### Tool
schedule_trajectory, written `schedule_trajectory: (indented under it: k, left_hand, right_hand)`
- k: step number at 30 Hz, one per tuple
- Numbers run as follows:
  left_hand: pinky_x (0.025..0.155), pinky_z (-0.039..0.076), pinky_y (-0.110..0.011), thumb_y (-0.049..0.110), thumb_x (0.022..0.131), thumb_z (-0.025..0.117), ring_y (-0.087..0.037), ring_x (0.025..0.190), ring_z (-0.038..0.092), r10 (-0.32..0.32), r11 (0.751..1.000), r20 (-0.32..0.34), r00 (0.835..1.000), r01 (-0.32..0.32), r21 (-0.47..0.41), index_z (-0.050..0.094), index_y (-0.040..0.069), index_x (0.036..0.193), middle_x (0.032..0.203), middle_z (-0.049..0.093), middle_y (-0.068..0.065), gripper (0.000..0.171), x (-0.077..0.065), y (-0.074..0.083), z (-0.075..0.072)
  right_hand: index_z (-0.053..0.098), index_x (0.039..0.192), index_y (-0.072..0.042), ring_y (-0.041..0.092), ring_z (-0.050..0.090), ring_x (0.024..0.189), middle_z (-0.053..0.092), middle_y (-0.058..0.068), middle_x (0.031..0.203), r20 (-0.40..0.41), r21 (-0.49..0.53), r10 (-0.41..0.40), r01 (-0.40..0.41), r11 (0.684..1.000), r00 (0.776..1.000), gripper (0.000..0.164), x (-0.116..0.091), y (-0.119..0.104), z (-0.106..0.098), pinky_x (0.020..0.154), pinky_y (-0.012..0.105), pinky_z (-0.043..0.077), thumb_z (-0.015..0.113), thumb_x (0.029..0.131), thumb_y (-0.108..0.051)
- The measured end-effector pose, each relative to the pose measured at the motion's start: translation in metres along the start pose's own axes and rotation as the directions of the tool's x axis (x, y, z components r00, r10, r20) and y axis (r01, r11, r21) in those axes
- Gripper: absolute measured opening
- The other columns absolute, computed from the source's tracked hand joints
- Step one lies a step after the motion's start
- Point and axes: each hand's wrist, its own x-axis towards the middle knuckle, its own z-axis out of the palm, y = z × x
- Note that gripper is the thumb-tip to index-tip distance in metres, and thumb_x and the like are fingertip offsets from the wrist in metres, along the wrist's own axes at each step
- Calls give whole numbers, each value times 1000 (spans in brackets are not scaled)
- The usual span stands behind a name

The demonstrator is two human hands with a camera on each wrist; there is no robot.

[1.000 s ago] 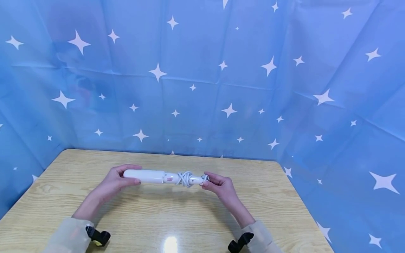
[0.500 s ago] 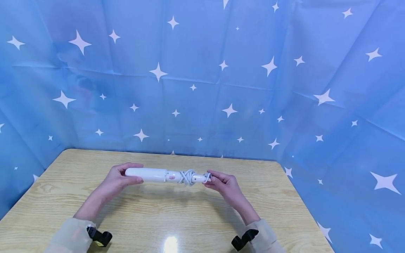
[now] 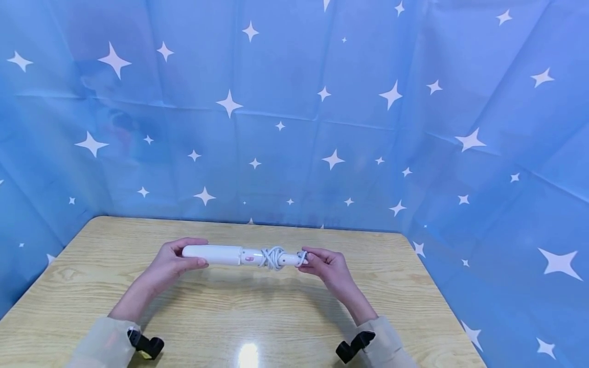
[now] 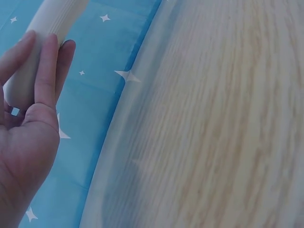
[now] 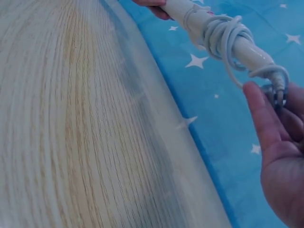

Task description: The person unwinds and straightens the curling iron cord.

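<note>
- We note the wand (image 3: 211, 255) shifted slightly right, above the table (image 3: 276, 322); cord (image 3: 273, 258) still wound.
- Left hand (image 3: 170, 263) grips one end, right hand (image 3: 333, 271) pinches the other.
- Support looks steady, we judge.

2 grips (image 3: 167, 263) (image 3: 330, 270), 1 wand (image 3: 215, 255), 1 cord (image 3: 273, 258), 2 cameras (image 3: 152, 347) (image 3: 350, 350), 1 table (image 3: 267, 312)

a curtained recording space, blue star-printed cloth (image 3: 285, 66) on three sides, wood-grain table (image 3: 276, 312), black wrist cameras (image 3: 153, 347)

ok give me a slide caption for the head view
Left hand and right hand hold a white wand, cord wrapped around it, above a wooden table.
</note>
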Motion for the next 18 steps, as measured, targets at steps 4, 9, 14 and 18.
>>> schedule_trajectory:
  k: [4,9,14,18]
  left_hand:
    - [90,63,-35,-3,87,79,-26,111,57,2,1000,-7,1000,-2,21,66,-3,129,125,58,-9,44,-1,-1,-1]
    - [89,64,-35,-3,86,79,-26,110,57,9,1000,-8,1000,-9,29,71,4,126,123,59,-8,41,-2,-2,-1]
    - [89,64,-37,-5,86,78,-28,110,57,11,1000,-13,1000,-11,29,64,-7,130,123,58,-9,46,-3,-2,-2]
    - [88,64,-35,-4,86,79,-28,110,57,5,999,-24,1000,-4,33,58,-12,133,123,57,-10,52,-4,-3,-2]
  right_hand:
    - [60,129,17,23,75,94,69,24,117,-41,-17,13,-14,1000,999,36,1,-1,1,92,40,62,64,102,-7]
    - [64,122,17,22,76,91,74,21,108,-58,-28,25,-27,999,998,31,2,0,2,90,40,63,66,100,-4]
    - [64,121,17,22,76,88,74,22,106,-75,-29,25,-27,999,997,31,4,-1,6,89,40,63,67,100,-5]
    - [64,118,19,22,76,85,74,24,104,-104,-23,19,-22,1000,994,28,6,-2,9,86,40,64,67,99,-2]
